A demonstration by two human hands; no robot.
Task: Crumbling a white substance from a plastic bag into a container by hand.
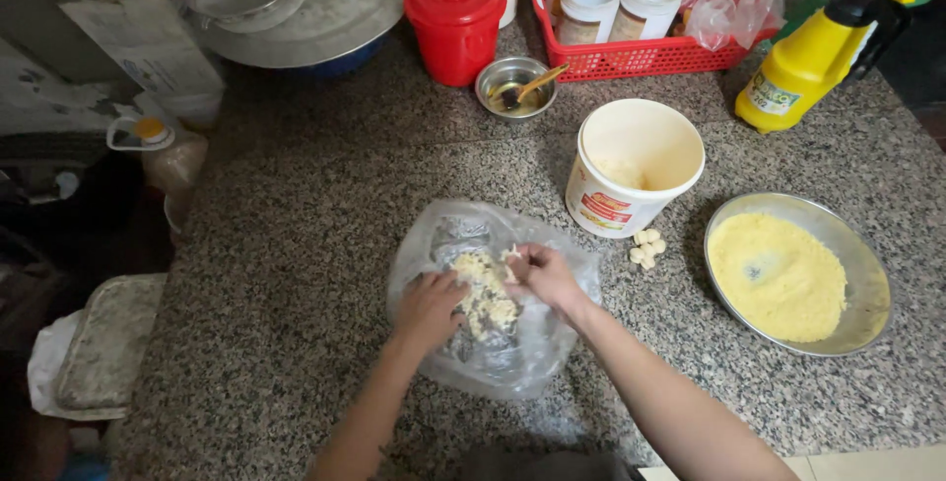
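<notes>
A clear plastic bag (463, 244) lies spread on the speckled granite counter (296, 244). A crumbly pale yellow lump of dough (488, 296) sits on it. My left hand (427, 309) presses against the dough's left side, fingers curled on it. My right hand (544, 276) pinches at the top right of the dough, fingers closed on a bit of it. Several small dough balls (647, 247) rest on the counter just right of the bag, below a cream plastic tub (634, 166).
A steel plate of yellow flour (788, 279) is at the right. Behind stand a yellow spray bottle (813, 52), a red basket of white jars (641, 18), a red lidded jar (455, 20), a small steel bowl with a spoon (514, 87) and a large steel tray (315, 8). The counter edge drops off at left.
</notes>
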